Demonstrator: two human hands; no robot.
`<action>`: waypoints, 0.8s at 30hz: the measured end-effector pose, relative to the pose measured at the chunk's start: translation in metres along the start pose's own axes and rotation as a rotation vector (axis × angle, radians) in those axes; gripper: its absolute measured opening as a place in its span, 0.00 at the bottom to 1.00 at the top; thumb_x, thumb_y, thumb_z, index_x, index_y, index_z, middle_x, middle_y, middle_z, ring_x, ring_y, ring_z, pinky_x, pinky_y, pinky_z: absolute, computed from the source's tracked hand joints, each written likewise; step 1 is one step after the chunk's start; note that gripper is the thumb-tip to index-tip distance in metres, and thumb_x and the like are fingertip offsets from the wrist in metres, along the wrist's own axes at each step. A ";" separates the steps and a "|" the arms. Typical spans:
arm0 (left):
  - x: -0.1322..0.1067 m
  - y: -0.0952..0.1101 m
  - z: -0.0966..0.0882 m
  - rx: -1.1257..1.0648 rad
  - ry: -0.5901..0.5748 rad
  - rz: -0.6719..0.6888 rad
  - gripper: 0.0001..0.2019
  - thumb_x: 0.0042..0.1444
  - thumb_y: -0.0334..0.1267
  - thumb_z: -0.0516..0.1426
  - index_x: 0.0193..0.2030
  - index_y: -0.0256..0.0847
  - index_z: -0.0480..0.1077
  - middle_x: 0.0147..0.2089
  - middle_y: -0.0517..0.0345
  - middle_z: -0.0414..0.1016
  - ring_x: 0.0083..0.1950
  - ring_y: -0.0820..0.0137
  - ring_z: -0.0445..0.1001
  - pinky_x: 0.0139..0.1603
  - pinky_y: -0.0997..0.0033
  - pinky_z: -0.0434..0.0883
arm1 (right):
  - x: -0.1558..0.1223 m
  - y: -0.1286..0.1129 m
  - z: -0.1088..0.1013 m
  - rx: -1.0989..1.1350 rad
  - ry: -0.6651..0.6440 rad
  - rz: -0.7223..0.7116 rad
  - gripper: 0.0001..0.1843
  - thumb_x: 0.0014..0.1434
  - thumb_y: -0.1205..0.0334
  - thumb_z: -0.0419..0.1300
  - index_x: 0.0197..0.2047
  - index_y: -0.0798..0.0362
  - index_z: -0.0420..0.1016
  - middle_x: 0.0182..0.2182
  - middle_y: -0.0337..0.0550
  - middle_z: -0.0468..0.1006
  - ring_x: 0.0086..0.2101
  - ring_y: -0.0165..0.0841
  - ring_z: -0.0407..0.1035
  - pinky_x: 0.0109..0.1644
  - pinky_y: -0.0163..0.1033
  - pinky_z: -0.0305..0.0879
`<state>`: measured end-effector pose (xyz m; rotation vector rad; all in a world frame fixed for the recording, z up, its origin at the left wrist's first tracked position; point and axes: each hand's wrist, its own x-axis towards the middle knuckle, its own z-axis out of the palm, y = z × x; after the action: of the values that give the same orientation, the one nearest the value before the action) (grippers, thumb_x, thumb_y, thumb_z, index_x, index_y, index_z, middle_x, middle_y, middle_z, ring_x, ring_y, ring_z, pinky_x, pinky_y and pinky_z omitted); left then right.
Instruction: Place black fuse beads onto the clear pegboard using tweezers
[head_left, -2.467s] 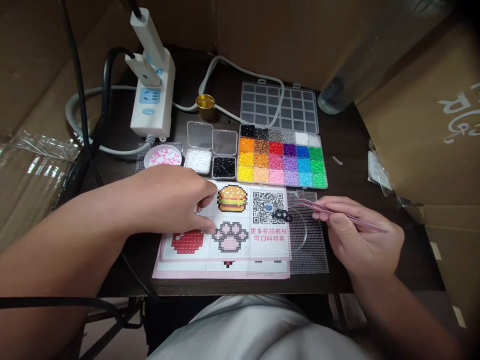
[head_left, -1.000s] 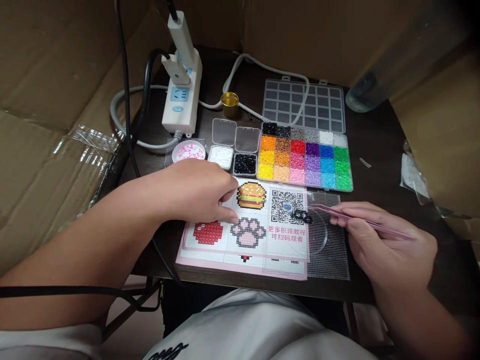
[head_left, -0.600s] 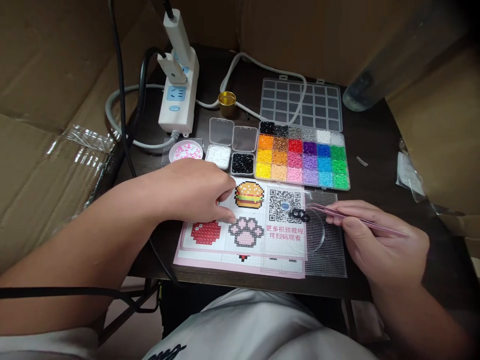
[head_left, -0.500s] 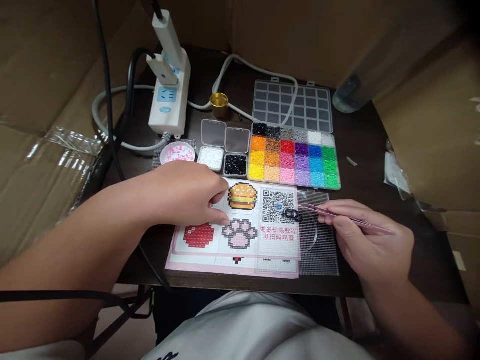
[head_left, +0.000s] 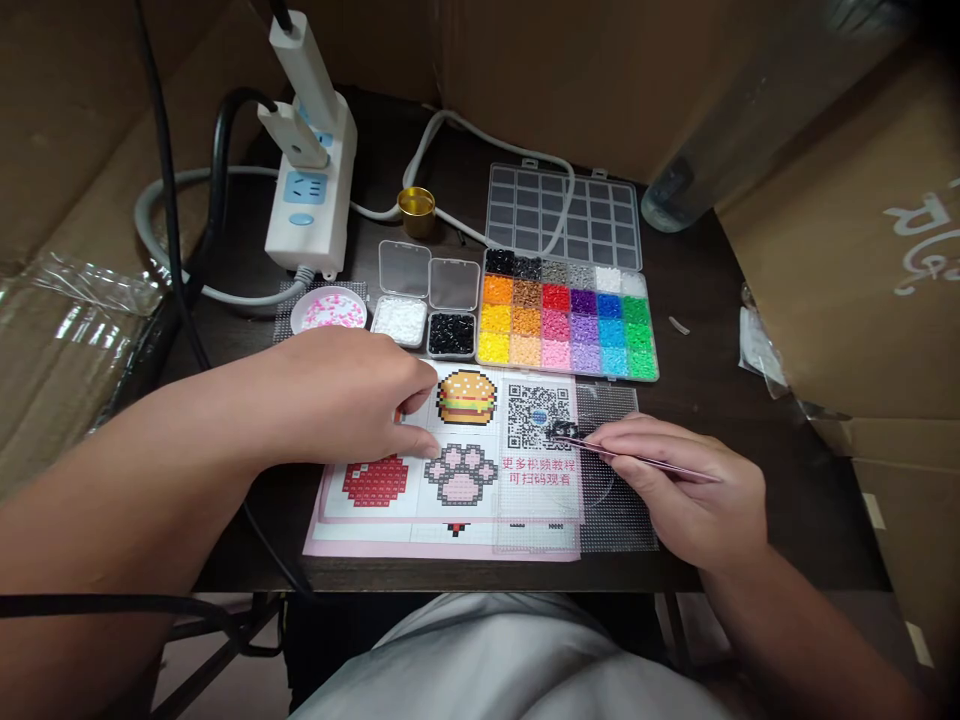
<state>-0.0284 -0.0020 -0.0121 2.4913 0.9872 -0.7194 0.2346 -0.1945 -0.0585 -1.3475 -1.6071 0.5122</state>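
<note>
And here's the right hand (head_left: pixel 686 492), closed on the pink tweezers (head_left: pixel 660 465), thumb and fingers squeezing the shaft! The tips are right at the black bead piece (head_left: pixel 562 431), though whether they grip a bead is too small to tell. That piece sits on the clear pegboard (head_left: pixel 615 530), over the printed QR code (head_left: pixel 529 405); call it the centre of the clock, with the right hand at four.

Over at nine, the left hand (head_left: pixel 349 400) leans across the pattern sheets (head_left: pixel 390 535), thumb and forefinger apart, a modest gap, nothing seen between them. The thumb tip is just beside the paw print (head_left: pixel 460 474); the burger print (head_left: pixel 466 398) shows beyond the forefinger.

Up at twelve, the bead tray (head_left: pixel 566 310) blazes with colour, lid folded back! Towards ten stand the black bead box (head_left: pixel 451 333), the white bead box (head_left: pixel 400 320) and the dish of pink and white beads (head_left: pixel 328 312), with the power strip (head_left: pixel 311 220) farther out.
</note>
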 end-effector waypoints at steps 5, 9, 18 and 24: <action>-0.001 0.001 0.000 0.043 -0.016 0.007 0.22 0.49 0.67 0.61 0.29 0.50 0.72 0.29 0.53 0.78 0.26 0.64 0.65 0.30 0.57 0.56 | 0.001 -0.001 0.001 -0.016 -0.021 -0.016 0.17 0.62 0.77 0.67 0.44 0.46 0.89 0.37 0.39 0.91 0.38 0.36 0.86 0.47 0.39 0.84; -0.001 0.001 -0.002 0.029 -0.015 0.006 0.21 0.50 0.66 0.61 0.29 0.51 0.72 0.28 0.53 0.77 0.25 0.64 0.65 0.31 0.58 0.57 | 0.000 0.001 0.001 -0.037 -0.022 -0.020 0.17 0.62 0.77 0.67 0.44 0.45 0.89 0.37 0.39 0.91 0.37 0.36 0.87 0.48 0.40 0.84; -0.006 0.005 -0.005 0.068 -0.034 0.024 0.20 0.52 0.64 0.60 0.30 0.49 0.70 0.28 0.54 0.76 0.26 0.64 0.65 0.31 0.59 0.56 | -0.006 0.005 0.000 -0.055 -0.034 -0.006 0.16 0.62 0.77 0.68 0.44 0.46 0.89 0.39 0.38 0.91 0.39 0.35 0.87 0.51 0.38 0.84; -0.010 0.011 -0.009 0.068 -0.048 0.045 0.19 0.54 0.61 0.61 0.31 0.47 0.72 0.30 0.54 0.77 0.28 0.64 0.68 0.33 0.60 0.56 | -0.014 0.010 -0.002 -0.059 -0.046 0.028 0.17 0.63 0.75 0.69 0.47 0.41 0.88 0.42 0.36 0.91 0.42 0.36 0.87 0.53 0.42 0.85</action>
<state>-0.0241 -0.0099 0.0026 2.5326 0.9006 -0.8076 0.2411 -0.2048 -0.0708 -1.4126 -1.6543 0.5194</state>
